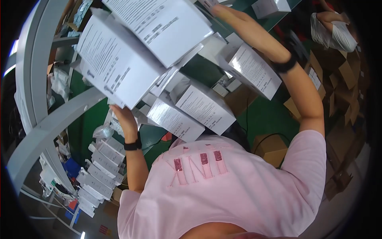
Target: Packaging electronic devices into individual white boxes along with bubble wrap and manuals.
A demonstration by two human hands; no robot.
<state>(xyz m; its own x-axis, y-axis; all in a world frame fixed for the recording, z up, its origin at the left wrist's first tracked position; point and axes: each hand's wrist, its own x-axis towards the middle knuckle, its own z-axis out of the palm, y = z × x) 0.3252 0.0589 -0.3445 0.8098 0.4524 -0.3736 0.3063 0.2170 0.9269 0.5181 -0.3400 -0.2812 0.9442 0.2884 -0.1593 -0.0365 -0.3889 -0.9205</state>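
Two large white printed boxes, a left one (115,59) and a right one (163,28), fill the upper left, close to me and tilted. At the left box's lower edge is my left hand (125,119); its fingers are mostly hidden behind the cardboard. My right hand (238,24) reaches across the top, its fingertips bent against a small white printed box (208,4) cut off by the picture's edge. Below the large boxes stand more white boxes, one (175,119) beside another (207,109), and a further one (254,69) under my right forearm.
Another white box (271,7) lies on the green table at the top. Grey curved frame bars (30,79) rise at the left, beside rows of white boxes (99,171). Brown cartons (346,79) lie at the right, with one (270,149) near my body. Part of another person (334,30) shows top right.
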